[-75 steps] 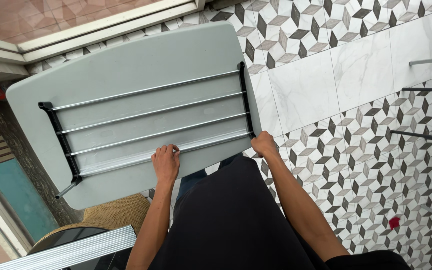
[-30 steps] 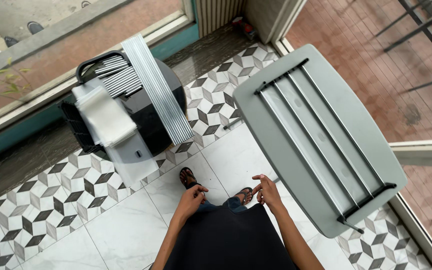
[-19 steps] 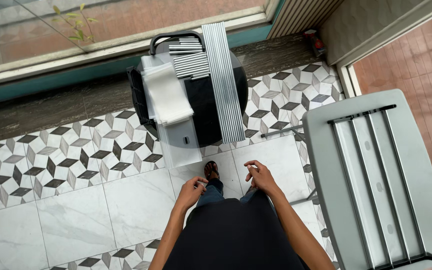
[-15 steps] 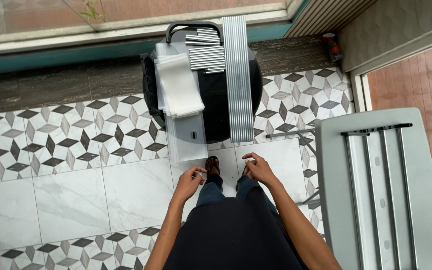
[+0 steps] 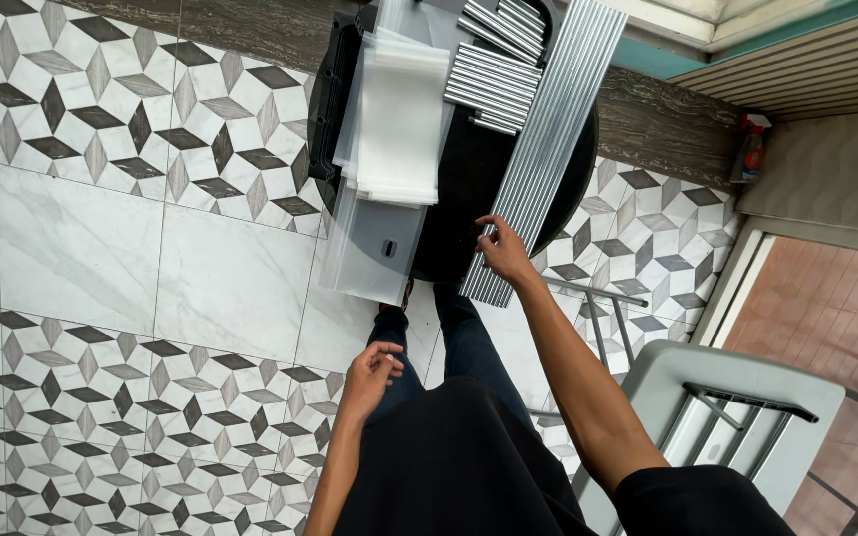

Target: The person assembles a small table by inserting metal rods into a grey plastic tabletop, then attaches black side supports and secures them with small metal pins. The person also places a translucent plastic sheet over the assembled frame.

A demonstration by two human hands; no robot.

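While the right hand [image 5: 503,253] is stretched forward, its loosely curled, empty fingers are set against the near end of the long bundle of silver rods [image 5: 548,139], which is laid slantwise across the round black bench [image 5: 558,184] beside shorter metal tubes [image 5: 494,60] and translucent plastic sheets [image 5: 394,119]. The left hand [image 5: 369,377] is held low by the dark skirt [image 5: 449,467], fingers half curled, nothing gripped. A grey panel with rails [image 5: 737,417] is seen at lower right over the patterned tile floor [image 5: 101,298].
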